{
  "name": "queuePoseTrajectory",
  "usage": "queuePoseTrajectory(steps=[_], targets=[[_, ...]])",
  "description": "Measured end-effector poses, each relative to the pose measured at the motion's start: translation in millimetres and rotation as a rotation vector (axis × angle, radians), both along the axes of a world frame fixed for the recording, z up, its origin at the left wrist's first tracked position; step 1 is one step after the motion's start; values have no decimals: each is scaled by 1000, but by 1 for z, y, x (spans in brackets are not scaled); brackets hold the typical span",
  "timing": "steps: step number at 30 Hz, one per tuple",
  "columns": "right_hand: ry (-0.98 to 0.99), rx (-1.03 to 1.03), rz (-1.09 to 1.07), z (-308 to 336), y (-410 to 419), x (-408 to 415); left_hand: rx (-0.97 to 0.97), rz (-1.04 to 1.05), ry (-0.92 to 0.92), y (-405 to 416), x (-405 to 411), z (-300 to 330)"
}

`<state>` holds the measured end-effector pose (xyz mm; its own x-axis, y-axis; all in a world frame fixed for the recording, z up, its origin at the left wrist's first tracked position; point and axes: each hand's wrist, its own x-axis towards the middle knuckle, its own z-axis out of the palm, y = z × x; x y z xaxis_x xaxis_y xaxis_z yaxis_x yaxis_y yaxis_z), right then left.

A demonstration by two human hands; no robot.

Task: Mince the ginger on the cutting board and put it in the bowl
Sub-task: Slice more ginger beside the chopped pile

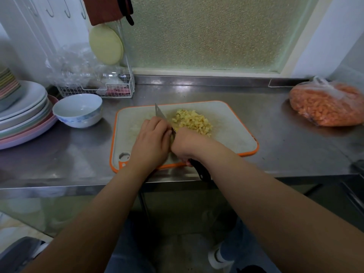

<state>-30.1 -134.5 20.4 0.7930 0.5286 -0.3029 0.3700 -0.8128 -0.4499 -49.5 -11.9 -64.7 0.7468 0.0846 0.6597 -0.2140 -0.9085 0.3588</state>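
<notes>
A pile of chopped yellow ginger lies on the grey cutting board with an orange rim. My right hand grips the black handle of a knife, whose blade stands edge-down at the left side of the pile. My left hand rests on top of the blade's spine, fingers curled over it. A white bowl with blue pattern stands empty on the steel counter left of the board.
A stack of plates sits at the far left beside the bowl. A white wire rack with plastic wrap stands behind. A plastic bag of orange pieces lies at the right. The counter's front edge runs just below the board.
</notes>
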Motion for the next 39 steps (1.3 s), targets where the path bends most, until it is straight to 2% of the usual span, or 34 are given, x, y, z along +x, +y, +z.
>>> queuePoseTrajectory(steps=[9,17,27,39], targets=[[77,44,-98,-3,-15,9,-24,20,5,2,-8,1],[-38,129,-95,17,-21,-2,-4,29,39,0,-4,0],[-106,78,-51,26,-19,-12,-12,22,42,1,-4,-1],[-44,54,-54,22,-9,-5,0,19,30,1,-2,-2]])
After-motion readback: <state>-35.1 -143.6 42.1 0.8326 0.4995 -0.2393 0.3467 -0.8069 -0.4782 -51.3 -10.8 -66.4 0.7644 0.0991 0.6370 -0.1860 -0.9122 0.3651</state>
